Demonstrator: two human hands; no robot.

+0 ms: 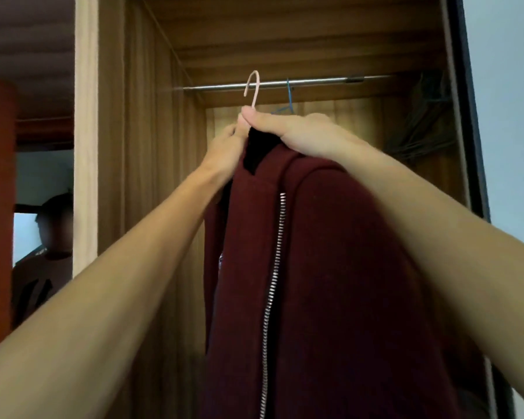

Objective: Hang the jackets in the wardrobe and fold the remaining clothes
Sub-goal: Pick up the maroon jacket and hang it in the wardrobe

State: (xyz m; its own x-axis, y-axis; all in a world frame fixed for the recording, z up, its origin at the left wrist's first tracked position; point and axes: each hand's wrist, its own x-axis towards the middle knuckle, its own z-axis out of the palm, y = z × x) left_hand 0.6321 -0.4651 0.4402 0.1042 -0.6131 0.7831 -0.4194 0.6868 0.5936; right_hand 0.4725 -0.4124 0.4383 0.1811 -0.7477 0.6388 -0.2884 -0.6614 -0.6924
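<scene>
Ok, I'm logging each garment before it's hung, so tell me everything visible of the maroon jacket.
The maroon jacket looks like thick knit, with a silver zipper running down it and black lining at the collar. It hangs upright on a pale pink hanger in front of the wardrobe, its lower part out of frame. The right hand grips its shoulder from above; the left hand grips the collar. Whether the hook sits over the rail cannot be told.

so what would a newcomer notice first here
The maroon jacket fills the middle and lower right, hung on a pink hanger whose hook is up at the wardrobe rail. The left hand and right hand both grip at the hanger's neck, just below that hook. A blue hanger hangs on the rail behind.
</scene>
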